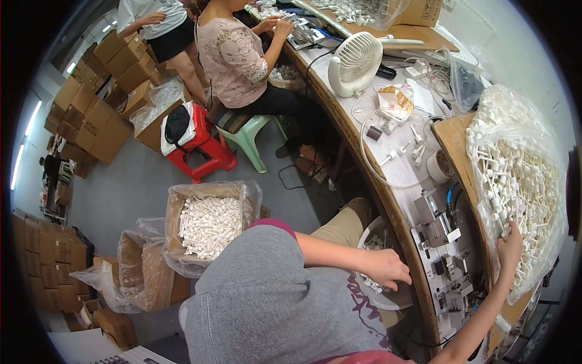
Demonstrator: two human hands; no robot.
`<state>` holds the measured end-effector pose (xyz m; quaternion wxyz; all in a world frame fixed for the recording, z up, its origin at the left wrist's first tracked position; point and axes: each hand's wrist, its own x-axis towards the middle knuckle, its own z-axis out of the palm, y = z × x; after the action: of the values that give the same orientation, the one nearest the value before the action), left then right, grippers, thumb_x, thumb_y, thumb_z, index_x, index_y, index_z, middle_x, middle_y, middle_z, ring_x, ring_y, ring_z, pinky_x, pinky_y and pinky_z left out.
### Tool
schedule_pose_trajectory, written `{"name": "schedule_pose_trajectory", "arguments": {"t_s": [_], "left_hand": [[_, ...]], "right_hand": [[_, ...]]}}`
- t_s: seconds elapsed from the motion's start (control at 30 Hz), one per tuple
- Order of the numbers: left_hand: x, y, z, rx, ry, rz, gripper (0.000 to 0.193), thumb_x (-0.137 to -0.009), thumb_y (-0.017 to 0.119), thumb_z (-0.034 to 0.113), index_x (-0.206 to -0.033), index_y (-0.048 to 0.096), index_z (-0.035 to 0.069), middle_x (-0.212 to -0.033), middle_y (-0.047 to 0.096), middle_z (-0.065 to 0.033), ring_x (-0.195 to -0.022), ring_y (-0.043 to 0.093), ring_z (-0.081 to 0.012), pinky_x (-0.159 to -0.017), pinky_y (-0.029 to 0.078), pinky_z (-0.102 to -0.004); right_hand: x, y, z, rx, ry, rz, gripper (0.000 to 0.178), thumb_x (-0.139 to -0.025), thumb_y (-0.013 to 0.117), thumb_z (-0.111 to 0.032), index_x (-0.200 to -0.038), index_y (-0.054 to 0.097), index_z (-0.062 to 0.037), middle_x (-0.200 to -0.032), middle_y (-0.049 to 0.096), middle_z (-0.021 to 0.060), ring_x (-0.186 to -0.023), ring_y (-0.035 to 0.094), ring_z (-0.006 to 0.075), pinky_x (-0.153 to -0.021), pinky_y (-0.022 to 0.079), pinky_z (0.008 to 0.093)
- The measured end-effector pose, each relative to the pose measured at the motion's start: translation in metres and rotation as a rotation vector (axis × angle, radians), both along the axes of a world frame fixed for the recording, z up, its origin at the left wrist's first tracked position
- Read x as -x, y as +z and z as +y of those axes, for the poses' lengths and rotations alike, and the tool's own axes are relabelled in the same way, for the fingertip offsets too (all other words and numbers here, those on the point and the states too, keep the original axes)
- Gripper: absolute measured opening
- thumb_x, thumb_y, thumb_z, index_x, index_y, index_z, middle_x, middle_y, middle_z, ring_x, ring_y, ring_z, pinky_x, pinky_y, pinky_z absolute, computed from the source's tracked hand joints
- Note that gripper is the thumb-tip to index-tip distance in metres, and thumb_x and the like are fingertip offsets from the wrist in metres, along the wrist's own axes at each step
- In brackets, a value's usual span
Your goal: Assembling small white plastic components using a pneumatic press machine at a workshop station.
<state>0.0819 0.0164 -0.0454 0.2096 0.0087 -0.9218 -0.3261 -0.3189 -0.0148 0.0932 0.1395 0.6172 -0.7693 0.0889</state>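
Note:
My left hand [386,269] hangs over a white basin [405,298] beside the bench edge, its fingers loosely bent and apart, with nothing visible in them. Several white plastic pieces [371,283] lie in the basin. On the right, my right hand [510,247] reaches to a large clear bag [515,112] heaped with white stemmed plastic parts [515,182]. Its fingertips pinch one white plastic part [506,230] at the near side of the heap. Between my hands, a metal fixture [433,227] with blocks and clamps is mounted on the bench.
A white fan [356,64], loose parts [418,148] and a tape roll [440,166] sit on the bench [388,136]. Cardboard [454,142] stands beside the bag. Behind my left arm is a lined carton [173,227] of white parts. A co-worker [233,60] sits farther along, near a red stool [197,145].

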Motion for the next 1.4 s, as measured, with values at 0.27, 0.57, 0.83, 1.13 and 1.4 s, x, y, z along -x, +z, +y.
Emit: {"name": "schedule_pose_trajectory", "arguments": {"t_s": [0.27, 0.57, 0.83, 1.13, 1.4], "left_hand": [[0.014, -0.002, 0.003, 0.039, -0.083, 0.005, 0.04, -0.085, 0.071, 0.031, -0.119, 0.064, 0.012, -0.099, 0.067, -0.007, -0.079, 0.067, -0.0309, -0.067, 0.053, -0.0431], [0.07, 0.075, -0.038, 0.011, 0.129, 0.478, 0.033, -0.082, 0.074, 0.02, -0.112, 0.064, 0.009, -0.107, 0.068, -0.0076, -0.088, 0.067, -0.0277, -0.071, 0.055, -0.0386], [0.109, 0.154, -0.051, -0.099, 0.17, 0.718, 0.046, -0.076, 0.077, 0.012, -0.119, 0.062, 0.005, -0.118, 0.064, -0.0095, -0.106, 0.064, -0.0281, -0.089, 0.053, -0.038], [0.111, 0.146, -0.041, -0.097, 0.042, 0.597, 0.037, -0.074, 0.078, 0.012, -0.11, 0.07, 0.006, -0.096, 0.067, -0.0088, -0.086, 0.067, -0.0266, -0.072, 0.056, -0.0349], [0.063, 0.116, -0.031, -0.164, 0.032, 0.324, 0.037, -0.084, 0.074, 0.003, -0.12, 0.068, 0.002, -0.1, 0.061, -0.0087, -0.081, 0.064, -0.0204, -0.07, 0.055, -0.0325]], "right_hand": [[0.026, 0.001, 0.008, 0.143, 0.009, -0.264, 0.042, -0.083, 0.07, -0.01, -0.121, 0.059, 0.0013, -0.096, 0.064, 0.016, -0.083, 0.059, 0.0272, -0.076, 0.048, 0.0369], [0.033, 0.02, 0.032, 0.473, -0.024, -0.937, 0.033, -0.097, 0.067, -0.024, -0.121, 0.067, -0.0017, -0.103, 0.065, 0.0017, -0.078, 0.05, 0.0048, -0.07, 0.04, 0.0201], [-0.071, 0.024, 0.105, 0.486, 0.099, -1.515, 0.025, -0.101, 0.061, -0.018, -0.119, 0.06, -0.0006, -0.082, 0.06, -0.0023, -0.064, 0.047, 0.0018, -0.055, 0.036, 0.0159], [-0.136, 0.012, 0.137, 0.453, -0.083, -1.541, 0.02, -0.095, 0.069, -0.016, -0.107, 0.063, -0.0004, -0.081, 0.062, -0.0013, -0.056, 0.049, 0.0016, -0.046, 0.035, 0.0168], [-0.16, -0.002, 0.14, 0.396, -0.043, -1.61, 0.018, -0.094, 0.07, -0.015, -0.104, 0.067, -0.0009, -0.086, 0.068, 0.0037, -0.062, 0.053, 0.004, -0.056, 0.039, 0.0181]]}}
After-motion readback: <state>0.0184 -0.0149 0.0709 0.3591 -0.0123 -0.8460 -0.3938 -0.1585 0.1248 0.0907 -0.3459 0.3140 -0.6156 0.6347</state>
